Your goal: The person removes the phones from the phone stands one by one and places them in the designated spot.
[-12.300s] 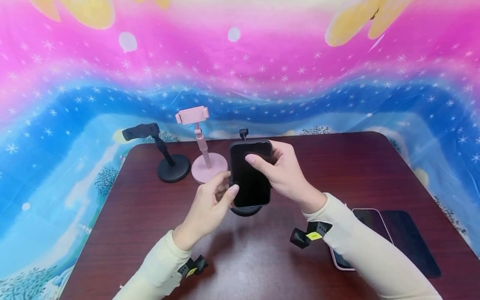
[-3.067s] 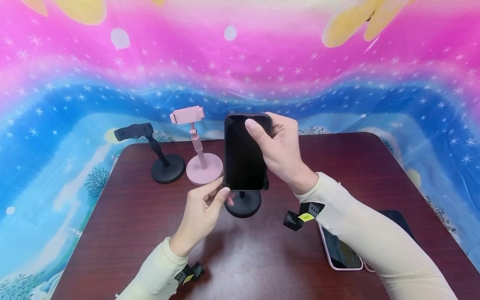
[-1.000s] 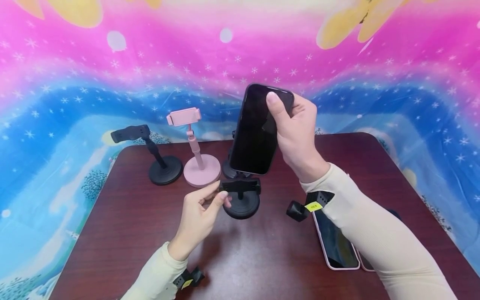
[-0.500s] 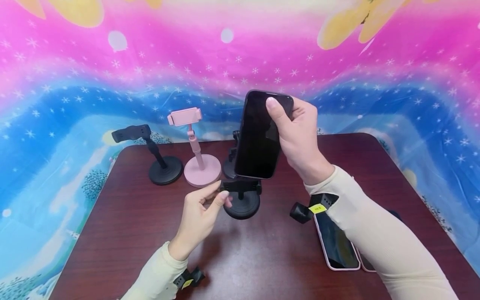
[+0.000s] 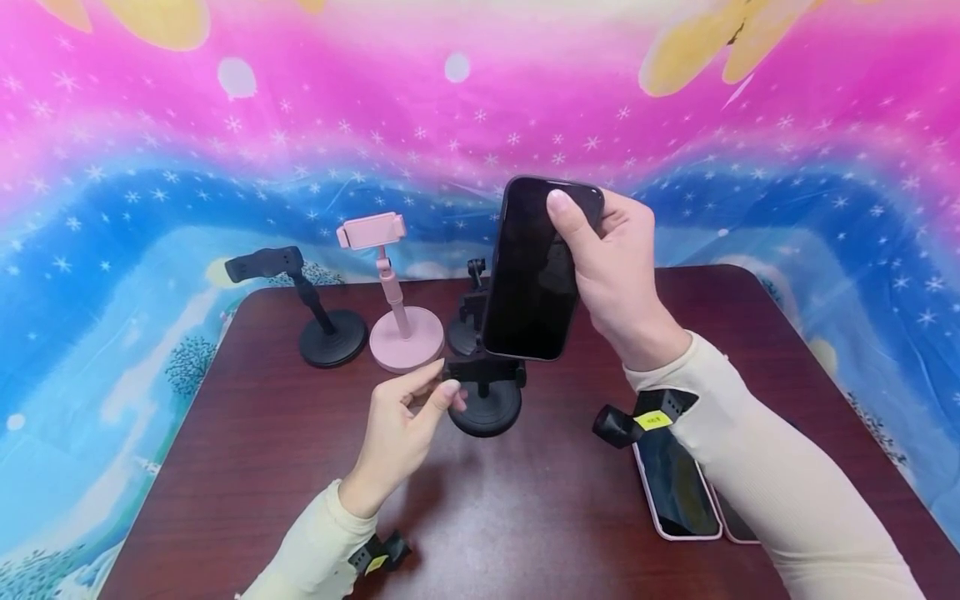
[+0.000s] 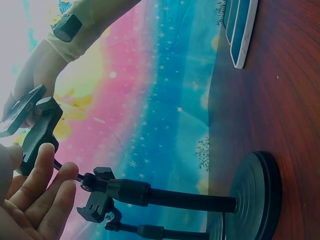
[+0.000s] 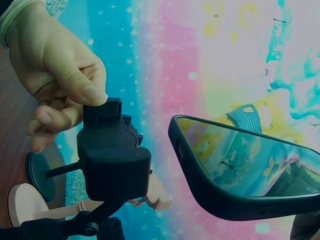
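Note:
My right hand (image 5: 618, 267) holds a black smartphone (image 5: 532, 292), thumb across its dark screen. The phone leans slightly, its lower edge just above a black phone stand. With thumb and index finger my left hand (image 5: 397, 433) pinches the left end of the stand's clamp (image 5: 486, 370). The stand's round base (image 5: 486, 410) rests on the table. In the right wrist view a gap separates the phone (image 7: 250, 170) from the clamp (image 7: 112, 145). The left wrist view shows the stand's upright pole (image 6: 190, 199); the phone's back is mostly hidden.
A black stand (image 5: 332, 337) and a pink stand (image 5: 406, 337) stand at the back left. Another black stand (image 5: 463, 333) is partly hidden behind the phone. Under my right forearm lie a light-edged phone (image 5: 678, 487) and a second phone (image 5: 735, 518). A patterned cloth (image 5: 480, 125) hangs behind the table.
Three seconds ago the phone stood upright with its bottom at the clamp. It has since been lifted off and tilted; lately it moved slightly right. My left hand stays at the clamp's end.

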{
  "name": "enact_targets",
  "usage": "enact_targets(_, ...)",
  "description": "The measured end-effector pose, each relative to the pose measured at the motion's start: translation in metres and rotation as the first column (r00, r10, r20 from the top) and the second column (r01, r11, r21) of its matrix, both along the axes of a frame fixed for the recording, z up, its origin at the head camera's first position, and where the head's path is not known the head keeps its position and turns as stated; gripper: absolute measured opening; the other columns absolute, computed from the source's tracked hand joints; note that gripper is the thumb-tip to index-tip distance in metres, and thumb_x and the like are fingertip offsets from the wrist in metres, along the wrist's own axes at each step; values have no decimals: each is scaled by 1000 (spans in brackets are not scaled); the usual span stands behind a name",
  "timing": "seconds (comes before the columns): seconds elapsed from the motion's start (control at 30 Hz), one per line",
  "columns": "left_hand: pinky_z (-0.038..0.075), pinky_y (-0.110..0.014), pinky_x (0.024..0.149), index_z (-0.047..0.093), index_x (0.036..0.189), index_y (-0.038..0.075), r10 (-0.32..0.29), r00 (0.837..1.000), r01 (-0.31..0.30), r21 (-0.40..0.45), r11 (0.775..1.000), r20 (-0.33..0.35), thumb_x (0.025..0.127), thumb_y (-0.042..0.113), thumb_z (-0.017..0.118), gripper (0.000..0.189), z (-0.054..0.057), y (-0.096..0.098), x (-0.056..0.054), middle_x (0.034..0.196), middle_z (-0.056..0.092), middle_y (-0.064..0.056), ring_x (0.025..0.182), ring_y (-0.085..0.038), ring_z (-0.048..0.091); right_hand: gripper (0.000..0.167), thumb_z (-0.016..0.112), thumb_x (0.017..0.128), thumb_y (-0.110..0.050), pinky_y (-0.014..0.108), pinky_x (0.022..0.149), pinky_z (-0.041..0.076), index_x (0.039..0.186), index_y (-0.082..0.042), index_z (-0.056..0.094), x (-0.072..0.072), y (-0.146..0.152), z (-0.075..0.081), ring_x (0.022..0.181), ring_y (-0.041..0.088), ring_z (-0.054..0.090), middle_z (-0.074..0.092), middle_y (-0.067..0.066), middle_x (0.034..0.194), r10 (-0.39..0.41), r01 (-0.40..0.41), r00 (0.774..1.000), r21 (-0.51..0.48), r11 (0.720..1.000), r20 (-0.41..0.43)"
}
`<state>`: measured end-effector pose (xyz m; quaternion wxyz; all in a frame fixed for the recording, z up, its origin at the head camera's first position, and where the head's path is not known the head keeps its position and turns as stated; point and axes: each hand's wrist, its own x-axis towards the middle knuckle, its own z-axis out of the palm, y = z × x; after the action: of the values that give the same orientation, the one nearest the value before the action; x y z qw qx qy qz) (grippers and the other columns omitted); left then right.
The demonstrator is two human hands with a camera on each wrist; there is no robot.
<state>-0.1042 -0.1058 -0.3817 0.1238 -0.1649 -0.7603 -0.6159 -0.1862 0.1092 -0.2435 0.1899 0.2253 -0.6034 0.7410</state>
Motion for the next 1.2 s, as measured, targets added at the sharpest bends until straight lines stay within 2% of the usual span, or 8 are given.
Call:
enact_targets(0.37,58,-15,79,66,127,-5,-7,1000,7,-4,1000,-20,96,5,67,32,-3,-1,-3,84,76,-15,85,-1,72,18,64,96,-8,29,58,62,83,-10,77,8,4,-2,63,14,73,75,1,73,-12,10,999,43,999,45)
enact_targets(0.67,58,-16,85,63,130,-9,7,1000,-7,-12,1000,-7,95,4,67,37,-2,-5,-5,110,76,-21,101,0,71,18,64,97,-8,31,61,62,86,-12,77,20,1,-2,70,15,75,77,-1,77,-13,4,998,144,990,64)
enact_targets(0.87,59,-19,86,64,129,-7,-30,1000,29,-7,1000,-11,96,5,65,35,2,-5,-7,113,75,-21,102,-11,74,19,64,97,-6,32,62,63,86,-12,77,24,1,-5,70,15,75,76,0,76,12,-26,996,156,987,86)
enact_targets(1.03,58,-18,89,63,129,-8,-74,996,75,16,997,-39,97,2,63,33,4,-4,-9,116,74,-21,99,-18,76,20,63,98,-7,31,63,62,83,-12,75,27,2,-9,71,16,75,76,0,76,26,-44,994,171,984,107)
enact_targets(1.13,58,-19,89,63,129,-5,-115,992,117,32,993,-55,98,0,61,32,6,-3,-10,115,74,-21,96,-20,77,20,63,98,-7,31,62,62,83,-13,76,29,3,-10,70,15,75,76,0,76,28,-49,992,173,984,121)
enact_targets(1.2,59,-19,86,64,129,-2,-123,991,125,25,992,-59,99,1,61,31,7,-3,-11,111,75,-20,94,-18,77,20,63,98,-7,30,61,62,84,-13,76,31,4,-11,69,14,74,76,0,75,27,-49,992,176,983,126)
